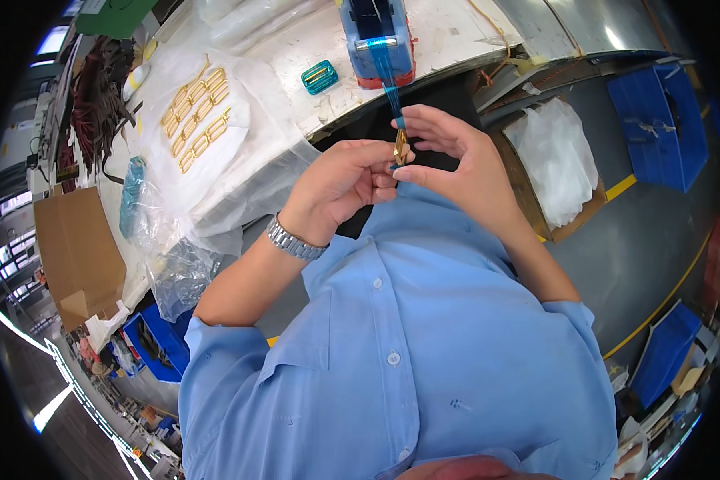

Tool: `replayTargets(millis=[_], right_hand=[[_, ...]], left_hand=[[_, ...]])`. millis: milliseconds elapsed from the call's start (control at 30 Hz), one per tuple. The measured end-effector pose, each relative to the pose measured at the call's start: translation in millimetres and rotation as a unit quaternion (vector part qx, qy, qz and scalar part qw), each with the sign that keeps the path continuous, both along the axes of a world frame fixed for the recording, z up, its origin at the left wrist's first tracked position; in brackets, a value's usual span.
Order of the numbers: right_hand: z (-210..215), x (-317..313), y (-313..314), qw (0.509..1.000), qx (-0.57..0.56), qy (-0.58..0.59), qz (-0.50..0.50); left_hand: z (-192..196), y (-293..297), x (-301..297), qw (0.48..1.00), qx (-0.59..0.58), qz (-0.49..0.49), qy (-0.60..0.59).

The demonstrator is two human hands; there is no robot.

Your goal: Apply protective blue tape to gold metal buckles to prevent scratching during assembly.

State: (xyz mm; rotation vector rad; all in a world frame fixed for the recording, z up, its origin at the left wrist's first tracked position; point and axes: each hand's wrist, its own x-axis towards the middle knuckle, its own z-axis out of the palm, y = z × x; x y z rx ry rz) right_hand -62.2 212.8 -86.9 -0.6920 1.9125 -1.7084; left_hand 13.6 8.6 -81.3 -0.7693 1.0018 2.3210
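My left hand (348,188) pinches a small gold metal buckle (400,146) between thumb and fingers in front of my chest. A strip of transparent blue tape (393,98) runs down to the buckle from a blue tape dispenser (400,52) at the table's edge. My right hand (464,156) is curved around the other side, thumb and fingers apart. Its thumb tip meets the buckle's lower end, where a bit of blue shows, and its fingertips are by the tape above. On the table lies a gold buckle wrapped in blue-green tape (319,77).
Rows of gold buckles (196,112) lie on white sheeting at the left of the table (288,32). A cardboard box (596,204) lined with white plastic stands at my right, with a blue bin (660,128) beyond it. Brown cardboard (76,248) stands far left.
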Motion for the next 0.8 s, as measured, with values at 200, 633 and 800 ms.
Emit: replayTargets(millis=[200, 633, 800], right_hand=[[-6, -2, -5, 0.989, -0.06, -0.122, 0.058], [2, 11, -13, 0.964, -0.132, -0.232, -0.022], [9, 14, -13, 0.958, -0.134, -0.253, -0.032]], left_hand=[[4, -4, -4, 0.996, 0.043, 0.023, -0.073], [22, 23, 25, 0.825, -0.516, 0.027, 0.228], [11, 31, 23, 0.629, -0.65, 0.079, 0.418]])
